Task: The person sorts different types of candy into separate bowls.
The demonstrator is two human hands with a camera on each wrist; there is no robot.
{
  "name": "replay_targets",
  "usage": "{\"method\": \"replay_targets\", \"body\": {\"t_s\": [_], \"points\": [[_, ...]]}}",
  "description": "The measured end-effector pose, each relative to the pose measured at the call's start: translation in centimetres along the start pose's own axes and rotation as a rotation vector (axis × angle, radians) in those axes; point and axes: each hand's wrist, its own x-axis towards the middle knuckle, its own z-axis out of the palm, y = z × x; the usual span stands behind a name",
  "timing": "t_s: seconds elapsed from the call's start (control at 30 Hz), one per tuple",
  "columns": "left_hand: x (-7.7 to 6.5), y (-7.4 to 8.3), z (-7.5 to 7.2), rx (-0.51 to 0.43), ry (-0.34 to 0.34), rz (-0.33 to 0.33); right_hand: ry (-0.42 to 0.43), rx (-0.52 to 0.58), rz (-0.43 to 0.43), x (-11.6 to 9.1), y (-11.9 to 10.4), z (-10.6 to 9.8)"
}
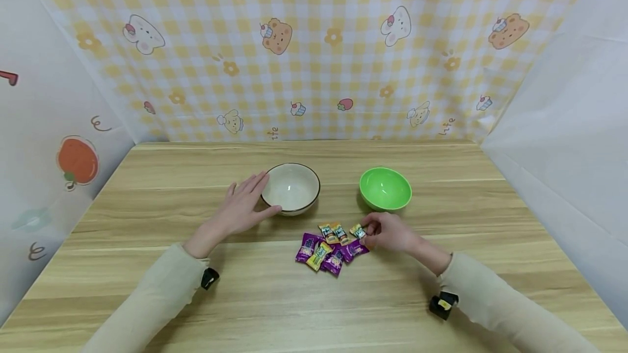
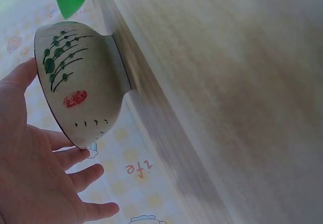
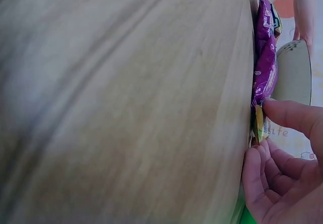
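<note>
My left hand (image 1: 240,208) is at the left side of a white bowl (image 1: 290,188) with a dark rim, its fingers spread and extended along the edge. In the left wrist view, the thumb and fingertips are right at that rim, and the bowl's painted green sprigs show. My right hand (image 1: 390,232) pinches a small yellow-wrapped candy (image 3: 261,124) between thumb and fingers, at the right end of a candy pile. Purple-wrapped candies (image 1: 308,247) and other yellow-wrapped candies (image 1: 320,256) lie in that pile, some overlapping.
A green bowl (image 1: 386,189) stands just beyond my right hand, to the right of the white bowl. Both bowls are on a wood-grain table (image 1: 275,309). A yellow checked cloth (image 1: 314,70) hangs behind the table's far edge, with white sheets on both sides.
</note>
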Motion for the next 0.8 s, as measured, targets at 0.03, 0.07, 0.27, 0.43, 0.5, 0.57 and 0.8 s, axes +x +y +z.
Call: {"method": "replay_targets", "body": {"t_s": [0.03, 0.07, 0.27, 0.43, 0.5, 0.57, 0.8], "points": [[0.0, 0.0, 0.0, -0.002, -0.001, -0.001, 0.000, 0.001, -0.003, 0.0, 0.0, 0.0], [0.0, 0.0, 0.0, -0.004, -0.001, -0.001, -0.002, -0.004, -0.005, 0.0, 0.0, 0.0], [-0.1, 0.1, -0.1, -0.009, -0.001, -0.003, 0.011, -0.065, -0.024, -0.1, 0.0, 0.2], [-0.1, 0.1, -0.2, -0.005, -0.001, 0.000, 0.022, -0.065, -0.028, -0.1, -0.2, 0.1], [-0.1, 0.1, -0.2, -0.004, 0.000, 0.002, 0.017, -0.034, -0.014, -0.1, -0.2, 0.0], [-0.1, 0.1, -0.2, -0.008, 0.001, 0.003, 0.010, 0.003, -0.002, -0.2, -0.1, -0.2], [0.0, 0.0, -0.1, -0.017, 0.000, 0.001, -0.025, 0.126, 0.028, -0.4, -0.9, -1.2]]}}
